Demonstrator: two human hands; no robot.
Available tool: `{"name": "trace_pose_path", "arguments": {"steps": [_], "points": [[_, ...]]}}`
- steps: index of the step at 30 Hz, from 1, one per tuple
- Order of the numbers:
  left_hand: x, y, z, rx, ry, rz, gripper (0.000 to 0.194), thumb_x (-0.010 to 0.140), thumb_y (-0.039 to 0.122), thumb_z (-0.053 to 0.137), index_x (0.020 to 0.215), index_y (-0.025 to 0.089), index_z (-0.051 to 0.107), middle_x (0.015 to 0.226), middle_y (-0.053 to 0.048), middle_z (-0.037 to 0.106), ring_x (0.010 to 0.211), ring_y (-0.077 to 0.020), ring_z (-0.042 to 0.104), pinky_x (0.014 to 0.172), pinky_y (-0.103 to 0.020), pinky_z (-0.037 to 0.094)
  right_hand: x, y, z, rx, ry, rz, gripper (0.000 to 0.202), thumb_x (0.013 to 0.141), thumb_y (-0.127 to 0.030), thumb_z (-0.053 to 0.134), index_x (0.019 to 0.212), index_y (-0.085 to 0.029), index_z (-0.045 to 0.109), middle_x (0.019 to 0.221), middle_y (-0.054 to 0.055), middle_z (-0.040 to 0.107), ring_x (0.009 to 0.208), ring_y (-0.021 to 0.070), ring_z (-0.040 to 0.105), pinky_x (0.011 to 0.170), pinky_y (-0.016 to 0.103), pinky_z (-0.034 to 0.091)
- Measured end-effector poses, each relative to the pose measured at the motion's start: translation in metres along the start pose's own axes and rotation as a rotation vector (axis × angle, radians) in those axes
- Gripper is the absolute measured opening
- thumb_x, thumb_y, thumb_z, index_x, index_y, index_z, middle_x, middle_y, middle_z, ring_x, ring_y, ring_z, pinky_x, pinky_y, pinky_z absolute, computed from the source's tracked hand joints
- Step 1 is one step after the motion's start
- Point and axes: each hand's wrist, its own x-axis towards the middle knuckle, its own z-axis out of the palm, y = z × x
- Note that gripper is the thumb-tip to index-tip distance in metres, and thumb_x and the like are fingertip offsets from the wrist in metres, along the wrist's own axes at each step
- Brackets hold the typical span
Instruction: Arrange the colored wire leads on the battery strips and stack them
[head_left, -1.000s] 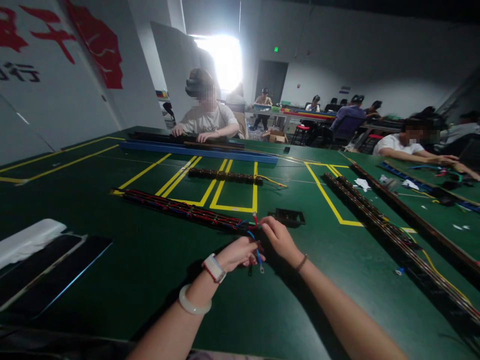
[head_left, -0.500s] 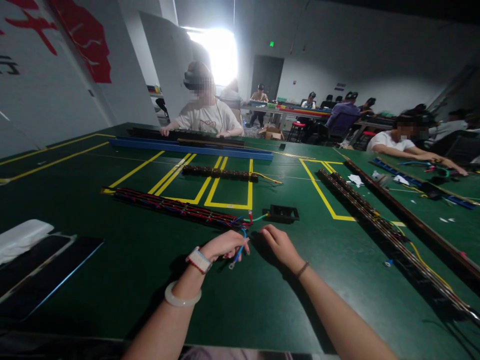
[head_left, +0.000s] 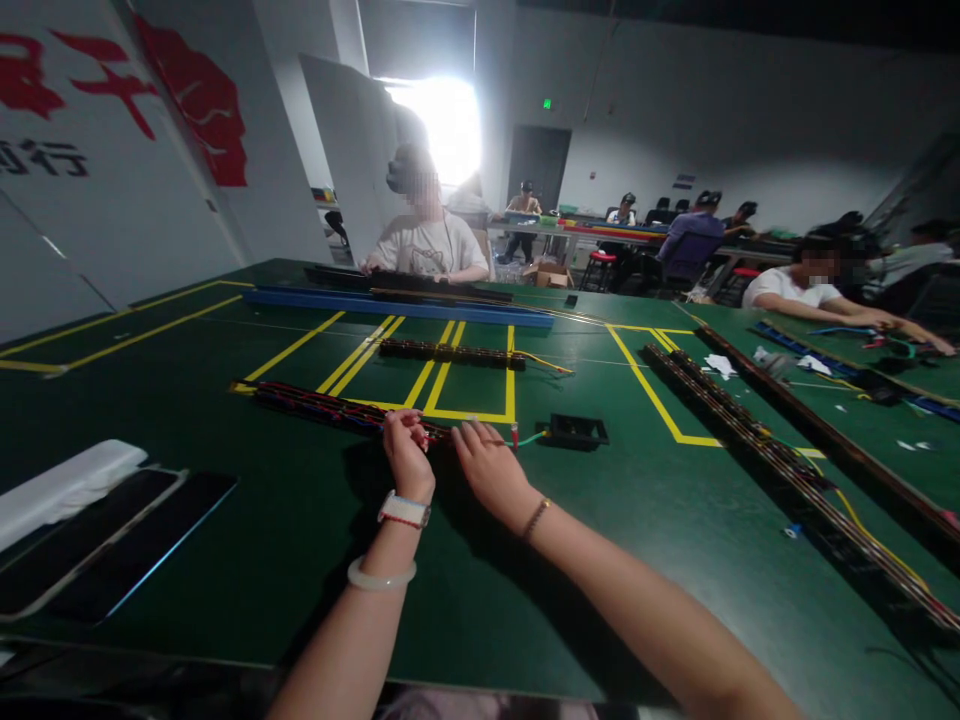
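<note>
A long dark strip (head_left: 319, 407) with red and blue wires along it lies slanting across the green table (head_left: 300, 560). My left hand (head_left: 409, 455) is closed at the strip's right part, fingers curled in a pinch; what they hold is too small to make out. Close beside it, my right hand (head_left: 491, 470) lies over the strip's right end, fingers bent together round it and thumb hidden. The blue wire is out of sight. To the right, a green wire (head_left: 532, 439) runs to a black rectangular housing (head_left: 577, 431), near a red-sleeved terminal (head_left: 515, 434).
A shorter dark strip (head_left: 450, 353) lies beyond my hands, before a blue rail (head_left: 397, 306) where a co-worker (head_left: 431, 240) sits. Long strips (head_left: 720, 440) lie at right. A phone-like dark slab (head_left: 150, 545) and white packet (head_left: 67, 490) lie at left.
Both hands have moved leftward and farther away onto the wired strip. The blue wire that hung from my left hand no longer shows. The view has tilted slightly up.
</note>
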Motion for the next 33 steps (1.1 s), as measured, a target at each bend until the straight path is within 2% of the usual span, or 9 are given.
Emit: {"name": "trace_pose_path", "arguments": {"steps": [2, 4, 9, 12, 17, 22, 26, 29, 33], "points": [[0.000, -0.003, -0.001, 0.014, 0.010, 0.007, 0.036, 0.085, 0.051, 0.040, 0.077, 0.018, 0.053, 0.067, 0.003, 0.044, 0.046, -0.0055, 0.038, 0.039, -0.017, 0.027, 0.010, 0.005, 0.009, -0.088, -0.068, 0.136, 0.056, 0.086, -0.037, 0.055, 0.131, -0.006, 0.041, 0.132, 0.022, 0.044, 0.116, 0.0331, 0.045, 0.095, 0.047, 0.038], [-0.004, -0.005, 0.001, 0.048, -0.021, 0.005, 0.036, 0.085, 0.051, 0.042, 0.077, 0.018, 0.053, 0.068, 0.003, 0.044, 0.047, -0.0056, 0.038, 0.040, -0.018, 0.029, 0.015, 0.013, 0.012, -0.130, -0.145, 0.249, 0.059, 0.083, -0.049, 0.056, 0.123, -0.006, 0.049, 0.127, 0.024, 0.047, 0.104, 0.0326, 0.052, 0.084, 0.046, 0.042], [-0.023, -0.004, 0.007, 0.182, -0.247, 0.038, 0.038, 0.089, 0.051, 0.037, 0.079, 0.018, 0.053, 0.066, 0.002, 0.046, 0.052, -0.0078, 0.041, 0.047, -0.019, 0.033, 0.016, 0.040, 0.011, -0.153, -0.233, 0.345, 0.048, 0.088, -0.056, 0.042, 0.101, -0.012, 0.058, 0.101, 0.017, 0.059, 0.092, 0.0268, 0.053, 0.077, 0.039, 0.040], [-0.031, -0.003, 0.008, 0.284, -0.357, 0.109, 0.039, 0.092, 0.048, 0.032, 0.080, 0.018, 0.055, 0.074, -0.001, 0.050, 0.058, -0.0093, 0.045, 0.053, -0.021, 0.038, 0.014, 0.065, 0.011, -0.169, -0.263, 0.371, 0.052, 0.088, -0.059, 0.036, 0.110, -0.015, 0.054, 0.105, 0.016, 0.057, 0.096, 0.0264, 0.052, 0.077, 0.038, 0.039], [-0.038, -0.003, 0.007, 0.444, -0.494, 0.208, 0.042, 0.094, 0.046, 0.027, 0.079, 0.019, 0.055, 0.087, -0.004, 0.052, 0.064, -0.0112, 0.048, 0.060, -0.025, 0.043, 0.009, 0.126, 0.013, -0.202, -0.321, 0.438, 0.064, 0.087, -0.062, 0.037, 0.132, -0.017, 0.034, 0.112, 0.017, 0.056, 0.101, 0.0257, 0.053, 0.081, 0.035, 0.037], [-0.042, -0.004, 0.006, 0.573, -0.605, 0.318, 0.045, 0.095, 0.043, 0.022, 0.079, 0.019, 0.057, 0.089, -0.005, 0.053, 0.071, -0.0141, 0.052, 0.070, -0.030, 0.046, 0.010, 0.185, 0.020, -0.243, -0.297, 0.474, 0.063, 0.088, -0.060, 0.036, 0.131, -0.013, 0.036, 0.112, 0.019, 0.058, 0.101, 0.0267, 0.055, 0.086, 0.037, 0.035], [-0.045, -0.004, 0.007, 0.624, -0.652, 0.351, 0.044, 0.095, 0.040, 0.022, 0.079, 0.020, 0.058, 0.088, -0.005, 0.053, 0.077, -0.0155, 0.054, 0.073, -0.031, 0.046, 0.020, 0.215, 0.030, -0.263, -0.249, 0.513, 0.064, 0.088, -0.053, 0.044, 0.136, -0.013, 0.033, 0.114, 0.019, 0.059, 0.104, 0.0275, 0.055, 0.095, 0.042, 0.030], [-0.048, -0.004, 0.008, 0.640, -0.686, 0.346, 0.043, 0.095, 0.038, 0.023, 0.079, 0.020, 0.058, 0.088, -0.005, 0.052, 0.077, -0.0153, 0.054, 0.073, -0.031, 0.046, 0.033, 0.223, 0.039, -0.279, -0.188, 0.558, 0.061, 0.090, -0.045, 0.043, 0.140, -0.013, 0.030, 0.118, 0.020, 0.057, 0.111, 0.0286, 0.051, 0.102, 0.047, 0.022], [-0.050, -0.003, 0.009, 0.663, -0.730, 0.350, 0.040, 0.095, 0.035, 0.024, 0.080, 0.019, 0.057, 0.089, -0.005, 0.051, 0.073, -0.0140, 0.053, 0.070, -0.029, 0.046, 0.042, 0.210, 0.048, -0.277, -0.047, 0.568, 0.057, 0.091, -0.037, 0.041, 0.142, -0.016, 0.027, 0.143, 0.020, 0.033, 0.130, 0.0299, 0.031, 0.106, 0.048, 0.014]]}}
